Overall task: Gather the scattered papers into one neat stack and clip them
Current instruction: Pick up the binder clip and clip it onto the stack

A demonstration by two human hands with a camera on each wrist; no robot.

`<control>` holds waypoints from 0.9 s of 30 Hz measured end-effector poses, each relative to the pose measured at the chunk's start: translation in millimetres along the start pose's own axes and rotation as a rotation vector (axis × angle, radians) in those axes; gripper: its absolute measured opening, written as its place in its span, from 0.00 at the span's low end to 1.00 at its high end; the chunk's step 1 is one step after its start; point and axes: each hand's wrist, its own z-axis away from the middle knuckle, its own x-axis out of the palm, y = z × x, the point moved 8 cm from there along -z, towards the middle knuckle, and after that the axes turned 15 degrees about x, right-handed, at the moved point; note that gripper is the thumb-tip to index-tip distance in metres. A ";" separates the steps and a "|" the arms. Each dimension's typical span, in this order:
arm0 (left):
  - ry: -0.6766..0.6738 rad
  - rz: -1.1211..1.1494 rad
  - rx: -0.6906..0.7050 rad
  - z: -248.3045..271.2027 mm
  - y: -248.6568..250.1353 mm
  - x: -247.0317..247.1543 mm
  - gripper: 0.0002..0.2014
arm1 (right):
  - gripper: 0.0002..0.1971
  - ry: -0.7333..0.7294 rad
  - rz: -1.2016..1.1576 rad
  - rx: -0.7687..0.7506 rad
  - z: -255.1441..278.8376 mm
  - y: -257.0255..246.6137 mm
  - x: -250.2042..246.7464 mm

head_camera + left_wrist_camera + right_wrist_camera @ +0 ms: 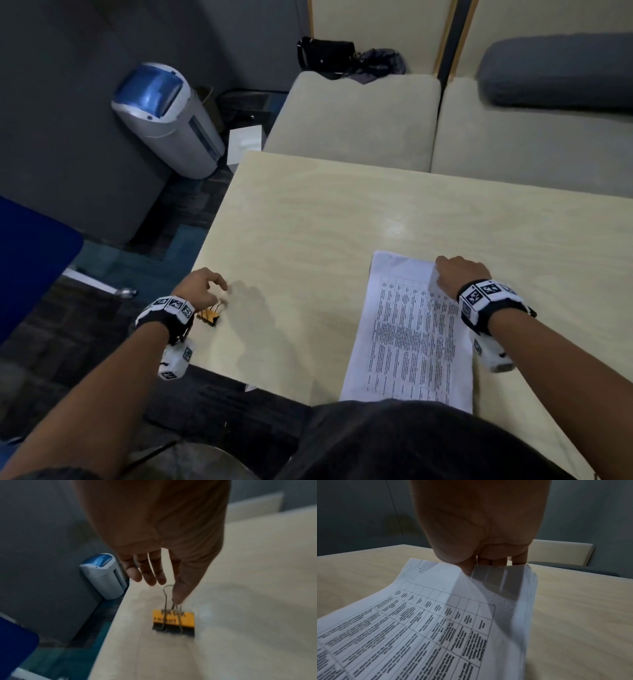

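One stack of papers point(409, 335), one binder clip point(173, 620), one table point(325, 212), two hands, one bin point(168, 116)

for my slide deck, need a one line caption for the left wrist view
Left hand pinches the wire handle of a yellow binder clip near the table edge.

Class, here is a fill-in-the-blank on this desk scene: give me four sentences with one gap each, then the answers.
1. The binder clip has a body coloured ____ and black.
2. The left hand reaches for the clip's wire ____.
3. The right hand grips the far right corner of the stack of ____.
4. The clip lies near the ____ edge of the table.

Missing words: yellow; handles; papers; left
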 end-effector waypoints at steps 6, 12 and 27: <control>-0.246 -0.317 -0.002 5.5 -4.7 15.2 0.06 | 0.12 0.011 0.004 -0.014 3.2 0.4 -2.0; 0.108 0.186 0.154 -30.9 104.3 -6.9 0.11 | 0.13 0.032 -0.011 -0.001 2.3 4.3 2.1; -0.122 1.965 0.385 -51.4 442.5 -10.0 0.02 | 0.14 0.066 -0.064 0.009 7.0 11.7 8.1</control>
